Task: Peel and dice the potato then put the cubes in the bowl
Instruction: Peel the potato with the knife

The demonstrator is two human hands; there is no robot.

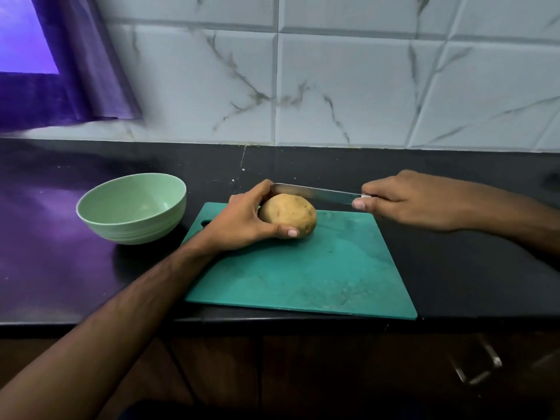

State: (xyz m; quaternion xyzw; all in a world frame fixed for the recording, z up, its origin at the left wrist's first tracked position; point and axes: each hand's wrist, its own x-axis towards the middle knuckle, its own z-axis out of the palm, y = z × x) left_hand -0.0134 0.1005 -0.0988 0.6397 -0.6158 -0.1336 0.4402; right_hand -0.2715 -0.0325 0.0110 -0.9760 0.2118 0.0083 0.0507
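Note:
A whole brown potato (291, 214) with its skin on rests on the far left part of a teal cutting board (318, 268). My left hand (247, 219) grips the potato's left end, thumb in front and fingers over the back. My right hand (409, 201) holds a knife (315, 193) by its handle; the steel blade lies level across the top back of the potato, its tip by my left fingers. A pale green bowl (133, 207) stands to the left of the board, with nothing in it.
The board lies on a dark countertop (469, 253) whose front edge runs just below the board. A marbled tile wall (333, 86) rises behind. Cabinet doors with a metal handle (475, 368) show below the counter.

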